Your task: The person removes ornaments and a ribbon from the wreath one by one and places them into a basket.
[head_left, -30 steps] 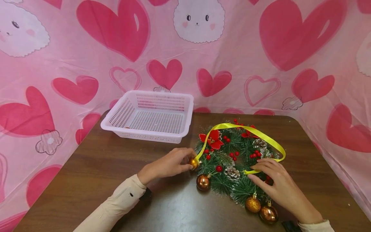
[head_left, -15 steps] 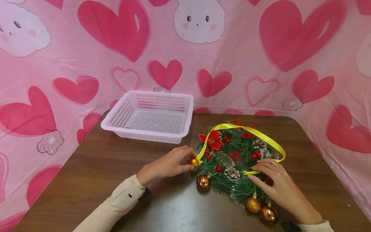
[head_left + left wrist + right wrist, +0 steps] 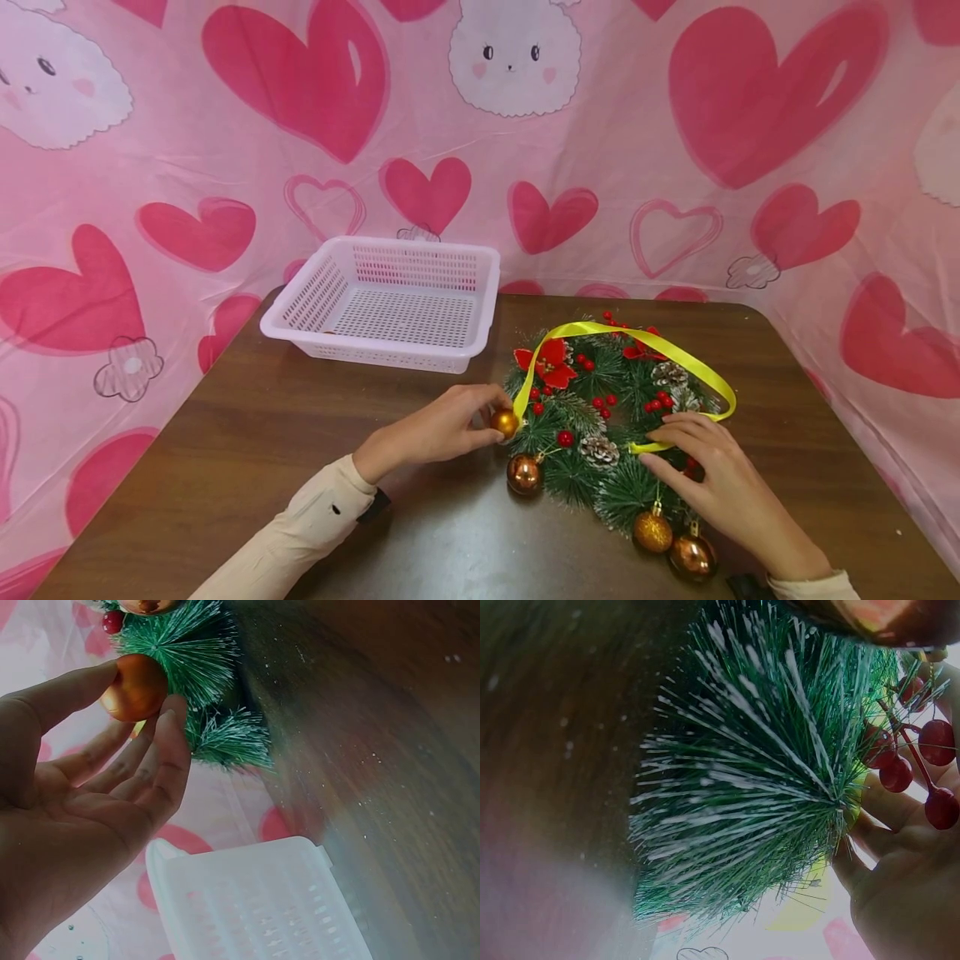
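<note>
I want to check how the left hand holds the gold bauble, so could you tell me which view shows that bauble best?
The left wrist view: the gold bauble fills the frame close up, pinched between the left hand thumb and fingertips beside the wreath. The head view shows it small, partly covered by fingers. The right wrist view does not show it.

Right hand (image 3: 731, 492) covers part of the wreath (image 3: 600, 417) (fingertips lost in needles); rt wrist view blurred.

A white mesh basket (image 3: 390, 304) sits on the brown table (image 3: 247, 450) before pink heart-print cloth (image 3: 225, 125).
</note>
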Available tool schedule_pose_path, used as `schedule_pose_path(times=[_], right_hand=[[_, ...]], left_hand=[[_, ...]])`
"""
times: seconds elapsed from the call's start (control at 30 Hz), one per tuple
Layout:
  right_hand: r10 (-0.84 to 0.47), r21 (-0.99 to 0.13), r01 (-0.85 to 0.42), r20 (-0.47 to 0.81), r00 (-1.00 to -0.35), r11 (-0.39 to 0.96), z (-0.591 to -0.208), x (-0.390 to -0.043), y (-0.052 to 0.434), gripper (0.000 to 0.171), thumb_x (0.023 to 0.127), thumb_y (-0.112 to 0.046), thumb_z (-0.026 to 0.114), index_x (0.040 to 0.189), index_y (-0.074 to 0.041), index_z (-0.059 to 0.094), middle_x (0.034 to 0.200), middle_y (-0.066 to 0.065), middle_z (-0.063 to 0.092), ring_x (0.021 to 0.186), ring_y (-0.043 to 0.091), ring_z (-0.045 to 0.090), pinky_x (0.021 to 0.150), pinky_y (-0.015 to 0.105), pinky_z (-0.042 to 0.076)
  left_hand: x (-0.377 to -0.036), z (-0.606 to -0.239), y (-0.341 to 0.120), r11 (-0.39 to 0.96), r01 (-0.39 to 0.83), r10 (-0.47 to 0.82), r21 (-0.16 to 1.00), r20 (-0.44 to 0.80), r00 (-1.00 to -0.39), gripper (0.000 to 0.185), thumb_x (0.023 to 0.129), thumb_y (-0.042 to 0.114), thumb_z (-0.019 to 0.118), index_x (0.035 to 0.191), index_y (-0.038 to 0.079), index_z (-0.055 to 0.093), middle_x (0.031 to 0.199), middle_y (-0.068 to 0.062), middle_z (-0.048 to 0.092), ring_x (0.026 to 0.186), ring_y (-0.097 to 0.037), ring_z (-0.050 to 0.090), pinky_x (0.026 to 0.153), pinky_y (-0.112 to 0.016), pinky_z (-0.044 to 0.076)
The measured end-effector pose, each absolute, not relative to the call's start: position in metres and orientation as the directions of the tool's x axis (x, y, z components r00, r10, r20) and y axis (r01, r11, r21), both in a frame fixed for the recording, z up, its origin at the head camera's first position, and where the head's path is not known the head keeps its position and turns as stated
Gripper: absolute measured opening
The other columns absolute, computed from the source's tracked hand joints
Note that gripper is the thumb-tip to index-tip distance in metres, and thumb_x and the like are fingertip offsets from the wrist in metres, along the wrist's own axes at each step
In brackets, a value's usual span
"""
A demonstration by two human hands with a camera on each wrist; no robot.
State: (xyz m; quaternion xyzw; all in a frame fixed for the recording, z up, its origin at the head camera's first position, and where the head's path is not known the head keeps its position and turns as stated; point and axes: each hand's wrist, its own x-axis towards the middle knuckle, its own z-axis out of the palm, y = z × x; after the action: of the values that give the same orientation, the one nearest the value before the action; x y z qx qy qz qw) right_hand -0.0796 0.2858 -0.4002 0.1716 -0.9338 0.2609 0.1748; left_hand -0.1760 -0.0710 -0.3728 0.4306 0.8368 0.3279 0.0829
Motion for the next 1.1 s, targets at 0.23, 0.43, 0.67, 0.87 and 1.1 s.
schedule_pose_path(times=[0.23, 0.43, 0.67, 0.87, 1.1], right_hand=[[-0.233, -0.425, -0.420, 0.424, -0.875, 0.802, -0.4011, -0.0793, 0.2863, 0.024, 0.084, -0.029, 0.081, 0.105, -0.018, 0.074, 0.115, 0.007, 0.067, 0.115, 0.030, 0.052, 0.096, 0.065, 0.034], [-0.236, -0.422, -0.423, 0.427, -0.873, 0.802, -0.4002, -0.0810, 0.2868, 0.024, 0.084, -0.028, 0.081, 0.104, -0.018, 0.074, 0.115, 0.007, 0.066, 0.115, 0.030, 0.052, 0.096, 0.066, 0.034], [-0.233, -0.420, -0.415, 0.420, -0.877, 0.807, -0.4000, -0.0812, 0.2861, 0.023, 0.085, -0.029, 0.080, 0.104, -0.017, 0.074, 0.116, 0.008, 0.067, 0.115, 0.031, 0.052, 0.096, 0.067, 0.034], [-0.233, -0.418, -0.416, 0.423, -0.876, 0.808, -0.4013, -0.0814, 0.2863, 0.023, 0.085, -0.029, 0.080, 0.104, -0.017, 0.074, 0.115, 0.007, 0.067, 0.114, 0.029, 0.053, 0.096, 0.066, 0.034], [-0.233, -0.417, -0.414, 0.419, -0.877, 0.809, -0.4016, -0.0813, 0.2864, 0.023, 0.085, -0.029, 0.080, 0.104, -0.016, 0.074, 0.115, 0.006, 0.066, 0.113, 0.029, 0.053, 0.096, 0.066, 0.035]], left_hand=[[-0.1756, -0.3721, -0.0696, 0.409, 0.656, 0.777, 0.634, 0.135, -0.615, 0.029, 0.093, 0.017, 0.072, 0.119, 0.009, 0.062, 0.106, 0.003, 0.066, 0.090, -0.008, 0.062, 0.075, -0.021, 0.055], [-0.1747, -0.3710, -0.0679, 0.352, 0.673, 0.776, 0.651, 0.199, -0.598, 0.029, 0.092, 0.016, 0.073, 0.119, 0.010, 0.063, 0.106, 0.004, 0.067, 0.089, -0.008, 0.062, 0.072, -0.020, 0.055], [-0.1733, -0.3699, -0.0664, 0.312, 0.670, 0.763, 0.673, 0.242, -0.599, 0.030, 0.092, 0.014, 0.072, 0.120, 0.012, 0.063, 0.106, 0.005, 0.068, 0.088, -0.007, 0.063, 0.072, -0.025, 0.056], [-0.1725, -0.3702, -0.0646, 0.282, 0.691, 0.745, 0.665, 0.302, -0.595, 0.030, 0.092, 0.015, 0.072, 0.121, 0.011, 0.062, 0.103, 0.004, 0.070, 0.087, -0.006, 0.064, 0.070, -0.023, 0.055], [-0.1716, -0.3738, -0.0621, 0.255, 0.736, 0.727, 0.627, 0.378, -0.574, 0.032, 0.093, 0.013, 0.071, 0.124, 0.008, 0.062, 0.112, 0.001, 0.068, 0.087, -0.008, 0.063, 0.068, -0.022, 0.054]])
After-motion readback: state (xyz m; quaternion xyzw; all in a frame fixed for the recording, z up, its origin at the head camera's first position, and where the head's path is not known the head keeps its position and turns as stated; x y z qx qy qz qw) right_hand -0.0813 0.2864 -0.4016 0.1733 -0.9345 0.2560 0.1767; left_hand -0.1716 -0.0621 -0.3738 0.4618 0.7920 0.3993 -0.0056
